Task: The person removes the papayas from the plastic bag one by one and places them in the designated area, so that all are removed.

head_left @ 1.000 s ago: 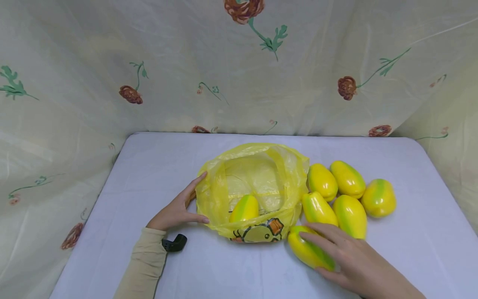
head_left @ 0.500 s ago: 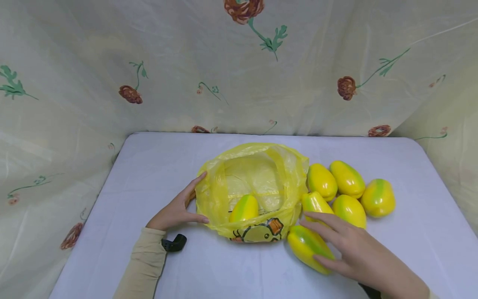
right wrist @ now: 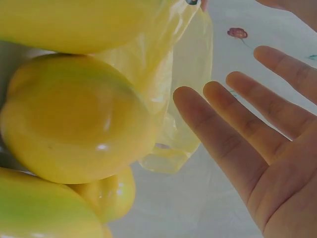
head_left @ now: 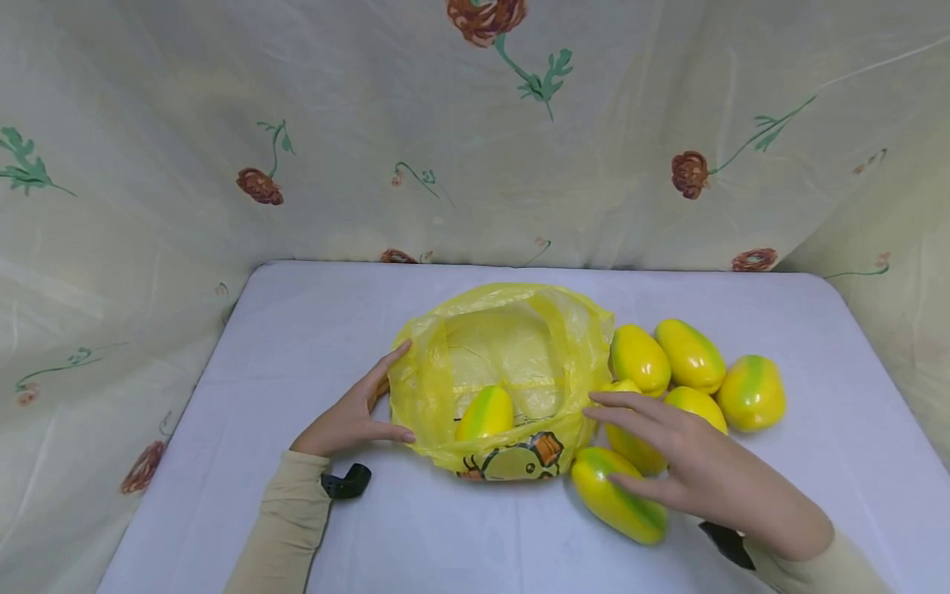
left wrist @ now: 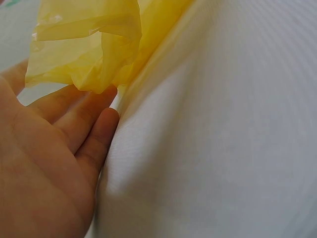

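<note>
A thin yellow plastic bag [head_left: 416, 388] with a printed cartoon face stands mouth-open on the table, one yellow-green mango [head_left: 486, 414] inside it. Against the bag's left side rests my left hand [head_left: 349, 412]; its nearly straight fingers touch the plastic in the left wrist view [left wrist: 89, 104]. My right hand [head_left: 698, 470] hovers over the mangoes right of the bag, fingers spread and holding nothing. Beneath it lie the nearest mango [head_left: 609, 499] and another mango [head_left: 634, 452], partly hidden by the fingers. The right wrist view shows a large mango [right wrist: 74, 119] apart from the straight fingers.
Several more mangoes, including one mango [head_left: 640, 360] by the bag and another mango [head_left: 753, 394] farthest right, lie grouped on the white-covered table [head_left: 312, 330]. A flower-patterned curtain [head_left: 334, 99] hangs behind the table and along both sides.
My right hand has lifted off the nearest mango and shifted up, away from me, over the neighbouring mangoes. The left hand and the bag stay put.
</note>
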